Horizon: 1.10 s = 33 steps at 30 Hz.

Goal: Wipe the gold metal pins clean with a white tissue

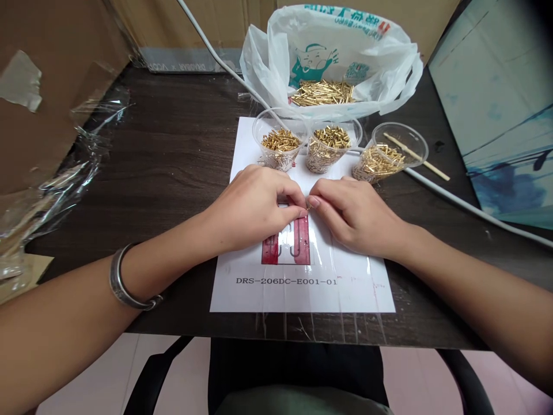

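Note:
Over the white printed sheet (242,297), my left hand (254,202) is closed in a pinch, thumb against forefinger. My right hand (354,213) pinches from the other side, its fingertips meeting those of the left. Between the fingertips shows a tiny gold metal pin (308,206), mostly hidden, so its exact shape cannot be made out. Just beneath the hands lies a red and white printed picture (286,245) on the sheet. Beyond them stand three clear plastic cups: the left cup (280,144), the middle cup (330,144) and the right cup (380,158), each holding small gold metal parts.
A white plastic bag (276,69) at the back holds many gold pins (324,92). A thin wooden stick (417,155) rests in the right cup. A white cable (470,202) crosses the dark table (177,150). Cardboard (64,34) stands on the left.

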Each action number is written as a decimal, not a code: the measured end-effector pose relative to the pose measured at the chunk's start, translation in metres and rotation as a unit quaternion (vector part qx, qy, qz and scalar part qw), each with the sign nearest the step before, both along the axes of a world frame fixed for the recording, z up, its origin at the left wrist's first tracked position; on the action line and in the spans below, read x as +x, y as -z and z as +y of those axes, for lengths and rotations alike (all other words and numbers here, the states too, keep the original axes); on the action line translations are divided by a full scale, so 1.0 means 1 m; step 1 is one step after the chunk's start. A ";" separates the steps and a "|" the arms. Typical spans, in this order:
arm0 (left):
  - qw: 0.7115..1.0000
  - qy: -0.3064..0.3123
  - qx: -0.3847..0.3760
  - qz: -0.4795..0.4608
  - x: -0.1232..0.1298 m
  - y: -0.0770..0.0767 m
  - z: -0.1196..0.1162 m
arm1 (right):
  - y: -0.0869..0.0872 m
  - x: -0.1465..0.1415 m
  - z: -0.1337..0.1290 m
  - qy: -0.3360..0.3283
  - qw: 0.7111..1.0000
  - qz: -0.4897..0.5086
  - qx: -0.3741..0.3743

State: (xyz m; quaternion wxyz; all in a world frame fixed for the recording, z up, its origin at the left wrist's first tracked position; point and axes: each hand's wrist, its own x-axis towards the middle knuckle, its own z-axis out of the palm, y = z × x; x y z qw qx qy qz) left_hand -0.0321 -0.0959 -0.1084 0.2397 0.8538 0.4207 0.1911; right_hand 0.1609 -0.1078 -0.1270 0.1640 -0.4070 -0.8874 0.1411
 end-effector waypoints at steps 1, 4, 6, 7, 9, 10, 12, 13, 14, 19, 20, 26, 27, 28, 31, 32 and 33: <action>1.000 -0.005 -0.004 -0.006 0.000 0.000 0.000 | 0.000 0.000 0.000 0.001 1.000 -0.001 0.000; 1.000 -0.013 -0.017 -0.019 0.001 0.001 0.001 | -0.001 -0.001 0.000 0.000 1.000 -0.003 0.001; 0.999 -0.014 -0.026 -0.026 0.000 0.001 0.002 | -0.001 -0.001 0.000 -0.001 1.000 -0.003 0.001; 0.999 -0.013 -0.031 -0.029 0.000 0.001 0.002 | -0.001 -0.001 0.000 -0.002 1.000 -0.003 0.001; 0.999 -0.011 -0.041 -0.032 0.000 0.001 0.002 | 0.000 0.000 0.000 -0.002 1.000 -0.004 0.003; 0.998 -0.010 -0.043 -0.033 0.000 0.001 0.003 | 0.000 0.000 0.000 -0.002 1.000 -0.004 0.004; 0.998 -0.009 -0.046 -0.034 0.000 0.001 0.003 | 0.000 0.000 0.000 -0.003 1.000 -0.006 0.004; 0.998 -0.008 -0.045 -0.035 0.000 0.002 0.003 | 0.000 0.001 0.000 -0.003 1.000 -0.007 0.003; 0.998 -0.008 -0.045 -0.036 0.000 0.002 0.003 | 0.000 0.001 0.000 -0.003 1.000 -0.009 0.004; 0.998 -0.006 -0.045 -0.042 0.000 0.003 0.004 | 0.000 0.000 0.000 -0.005 1.000 -0.015 0.004; 0.998 -0.007 -0.047 -0.043 0.000 0.003 0.004 | 0.000 0.000 0.000 -0.005 1.000 -0.016 0.006; 0.997 -0.012 -0.063 -0.041 0.001 0.002 0.005 | 0.001 0.000 -0.001 -0.003 1.000 -0.016 0.012; 0.997 -0.012 -0.064 -0.040 0.001 0.003 0.005 | 0.001 0.000 -0.001 -0.002 1.000 -0.016 0.010; 0.997 -0.012 -0.065 -0.039 0.001 0.003 0.005 | 0.001 0.000 -0.001 -0.002 1.000 -0.017 0.009; 0.997 -0.018 -0.064 -0.039 0.001 0.003 0.004 | 0.001 0.000 -0.001 0.001 1.000 -0.018 0.010; 0.997 -0.020 -0.064 -0.040 0.001 0.003 0.004 | 0.001 0.000 -0.001 0.002 1.000 -0.019 0.012; 0.997 -0.021 -0.064 -0.039 0.001 0.003 0.004 | 0.001 0.000 0.000 0.003 1.000 -0.020 0.014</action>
